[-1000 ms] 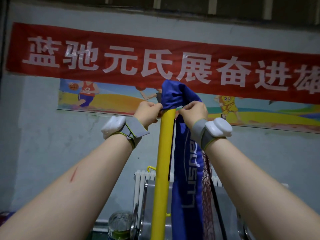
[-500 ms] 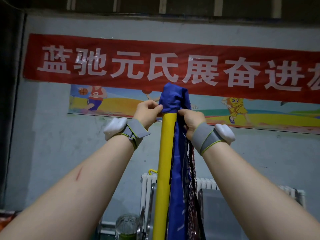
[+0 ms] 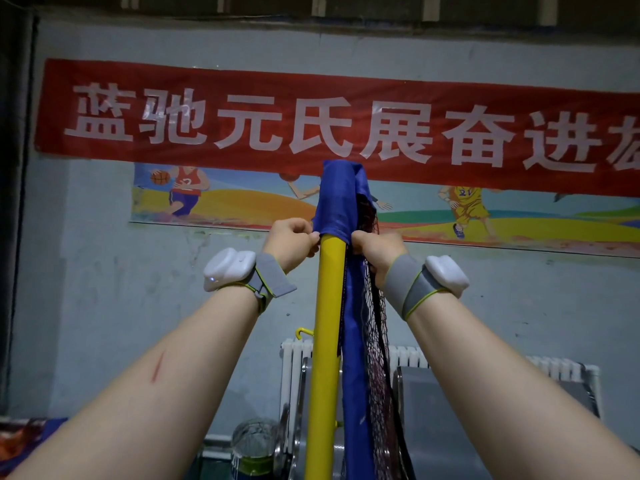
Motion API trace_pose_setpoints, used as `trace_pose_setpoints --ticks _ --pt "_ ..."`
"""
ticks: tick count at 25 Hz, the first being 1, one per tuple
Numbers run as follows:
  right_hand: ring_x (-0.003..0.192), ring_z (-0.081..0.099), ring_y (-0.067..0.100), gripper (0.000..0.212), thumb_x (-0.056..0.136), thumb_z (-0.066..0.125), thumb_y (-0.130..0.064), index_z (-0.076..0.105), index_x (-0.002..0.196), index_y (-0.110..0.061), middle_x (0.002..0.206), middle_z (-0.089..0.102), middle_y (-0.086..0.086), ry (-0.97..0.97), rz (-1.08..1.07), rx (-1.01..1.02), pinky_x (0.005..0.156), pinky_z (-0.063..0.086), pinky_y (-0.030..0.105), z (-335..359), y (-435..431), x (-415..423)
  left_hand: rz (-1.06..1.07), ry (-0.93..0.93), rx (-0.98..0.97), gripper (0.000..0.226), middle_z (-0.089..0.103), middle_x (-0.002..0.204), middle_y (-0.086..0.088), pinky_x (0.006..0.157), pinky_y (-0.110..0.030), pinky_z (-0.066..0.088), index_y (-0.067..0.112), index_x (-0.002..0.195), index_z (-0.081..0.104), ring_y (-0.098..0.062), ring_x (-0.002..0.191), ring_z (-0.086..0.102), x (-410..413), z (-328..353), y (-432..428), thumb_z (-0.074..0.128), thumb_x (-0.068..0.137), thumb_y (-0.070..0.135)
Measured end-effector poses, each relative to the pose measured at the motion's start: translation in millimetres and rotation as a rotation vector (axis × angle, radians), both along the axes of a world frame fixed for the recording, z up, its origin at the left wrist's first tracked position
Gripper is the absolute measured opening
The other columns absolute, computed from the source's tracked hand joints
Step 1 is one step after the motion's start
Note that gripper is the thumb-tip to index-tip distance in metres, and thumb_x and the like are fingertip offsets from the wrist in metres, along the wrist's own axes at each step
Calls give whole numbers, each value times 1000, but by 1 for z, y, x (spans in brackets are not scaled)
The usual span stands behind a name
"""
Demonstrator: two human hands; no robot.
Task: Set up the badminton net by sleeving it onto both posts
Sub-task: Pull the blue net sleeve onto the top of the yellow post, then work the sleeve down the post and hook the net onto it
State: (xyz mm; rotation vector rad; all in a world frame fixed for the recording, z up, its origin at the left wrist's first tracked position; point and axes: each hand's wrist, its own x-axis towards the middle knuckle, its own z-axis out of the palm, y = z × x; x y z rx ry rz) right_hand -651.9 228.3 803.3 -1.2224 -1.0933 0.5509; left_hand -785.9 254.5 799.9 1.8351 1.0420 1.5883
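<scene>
Both hands up at the yellow post (image 3: 325,341): left hand (image 3: 292,242) at nine o'clock, right hand (image 3: 375,249) at three, each grip pinched tight on the blue sleeve (image 3: 337,202) capping it.

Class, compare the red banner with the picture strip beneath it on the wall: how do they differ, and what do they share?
The red banner is plain red with large white characters; the picture strip shows colourful cartoon basketball players. The banner hangs higher and runs wider; the strip is narrower. Both lie flat along the same wall.
</scene>
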Motion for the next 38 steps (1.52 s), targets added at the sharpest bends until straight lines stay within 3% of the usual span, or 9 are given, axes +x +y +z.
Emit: trace_pose_setpoints --ticks 7,11,14,16,19,22,26,34,38 --pt "48 35 18 28 75 53 -5 44 49 -8 54 46 6 -107 -1 -116 43 29 22 -22 -3 1 -55 224 -191 36 54 62 -6 40 -12 35 11 57 45 -9 51 50 -10 -28 -1 48 93 5" --pt "59 43 21 31 76 62 -15 44 51 -12 56 45 3 -117 -80 -42 66 41 31 -12 -11 4 -71 319 -245 32 57 68 -7 46 -16 42 12 59 49 -10 56 57 -12 -21 -7 51 90 3" --pt "63 45 21 31 75 65 -14 42 53 -16 57 44 0 -109 -146 151 69 43 33 2 -10 2 -31 152 -88 10 59 93 -14 81 -31 52 5 88 59 -25 88 58 -7 -7 -6 54 84 -4" --pt "79 55 24 12 78 61 -10 59 67 -14 71 59 1 -126 -169 252 84 48 37 11 -7 -2 -69 -100 -4 22 58 98 -13 84 -32 47 -3 107 58 -24 90 55 -2 3 -8 48 87 -5" --pt "91 60 27 18 83 59 -8 70 96 -3 98 68 15 -194 -187 229 93 49 42 15 -1 -6 -27 -123 110 13 60 86 -11 81 -32 47 -1 93 63 -22 82 57 5 8 -9 51 90 3" --pt "79 54 22 17 84 61 -10 71 92 1 83 62 12 -219 -158 197 86 49 38 16 1 -4 33 -126 118 22 58 70 -5 76 -33 46 14 66 55 -23 78 56 5 7 -1 57 87 6" --pt "72 49 22 29 82 60 -7 55 54 -13 69 56 11 -254 -145 176 71 44 33 11 3 0 39 -82 105 32 57 63 -3 82 -39 51 18 57 53 -25 73 58 3 0 4 58 85 4" --pt "72 48 22 34 79 62 -8 44 51 -16 57 47 3 -294 -62 13 70 39 30 -37 2 5 8 196 -99 31 56 61 -4 79 -34 48 13 58 54 -21 66 54 -10 -40 2 58 88 8" --pt "53 38 20 35 79 63 -17 40 52 -15 57 45 3 -441 -9 -134 51 32 25 -41 -8 5 22 511 -195 26 58 61 -3 62 -22 45 9 60 58 -13 60 53 -18 -33 -12 60 86 7"
